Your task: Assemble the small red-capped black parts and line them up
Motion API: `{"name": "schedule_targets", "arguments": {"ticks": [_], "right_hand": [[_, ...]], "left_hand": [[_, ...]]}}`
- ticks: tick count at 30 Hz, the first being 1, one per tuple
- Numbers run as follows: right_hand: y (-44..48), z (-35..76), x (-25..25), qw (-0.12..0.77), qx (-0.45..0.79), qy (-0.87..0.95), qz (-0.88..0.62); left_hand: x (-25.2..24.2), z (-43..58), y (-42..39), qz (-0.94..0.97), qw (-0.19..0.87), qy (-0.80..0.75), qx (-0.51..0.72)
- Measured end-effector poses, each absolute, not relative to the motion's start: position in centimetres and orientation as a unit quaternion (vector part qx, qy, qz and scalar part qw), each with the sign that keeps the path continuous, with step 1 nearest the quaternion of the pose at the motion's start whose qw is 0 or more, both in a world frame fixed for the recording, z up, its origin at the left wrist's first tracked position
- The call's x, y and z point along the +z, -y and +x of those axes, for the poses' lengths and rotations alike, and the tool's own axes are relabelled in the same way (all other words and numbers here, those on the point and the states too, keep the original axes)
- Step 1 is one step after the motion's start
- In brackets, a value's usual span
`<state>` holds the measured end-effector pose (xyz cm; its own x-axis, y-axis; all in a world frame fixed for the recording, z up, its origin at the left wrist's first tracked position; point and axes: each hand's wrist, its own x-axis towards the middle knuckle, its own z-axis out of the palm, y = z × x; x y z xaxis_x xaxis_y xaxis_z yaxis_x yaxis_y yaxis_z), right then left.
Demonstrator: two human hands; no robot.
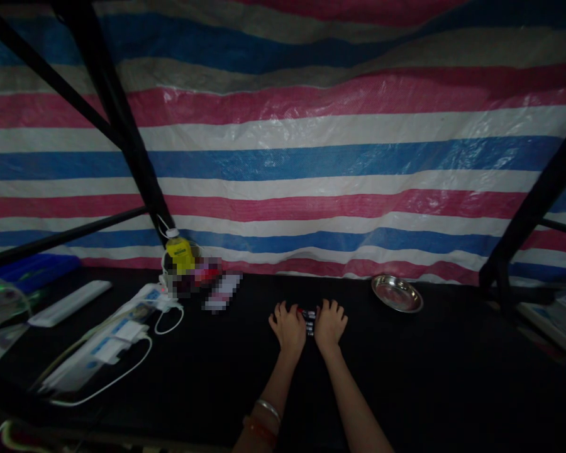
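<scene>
Both my hands rest on the black table [405,377] near its middle, side by side. My left hand [288,327] and my right hand [331,323] have their fingers curled down around a small cluster of dark cylindrical objects with red and silver ends [309,321], possibly batteries, held between the two hands. Bracelets sit on my left wrist [266,418]. Most of the small objects are hidden under my fingers.
A round metal dish [397,294] lies at the right back. At the left back stand a yellow-labelled bottle [179,253], white power strips with cables [122,330] and a white flat bar [69,302]. A striped tarp [311,157] hangs behind; black frame poles [122,126] flank the table.
</scene>
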<state>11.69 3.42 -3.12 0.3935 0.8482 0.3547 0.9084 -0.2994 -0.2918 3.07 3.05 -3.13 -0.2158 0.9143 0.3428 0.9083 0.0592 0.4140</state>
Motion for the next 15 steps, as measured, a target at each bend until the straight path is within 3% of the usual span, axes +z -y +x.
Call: {"name": "schedule_targets", "arguments": {"ticks": [8,15], "right_hand": [[-3.5,12.0,-3.4,0.277,-0.023,0.533,-0.799],[-4.6,14.0,-4.9,0.512,0.095,0.443,-0.730]], "left_hand": [[-3.4,2.4,-3.6,0.553,0.077,-0.725,0.404],[-4.8,0.6,-4.6,0.402,0.119,-0.647,0.637]]}}
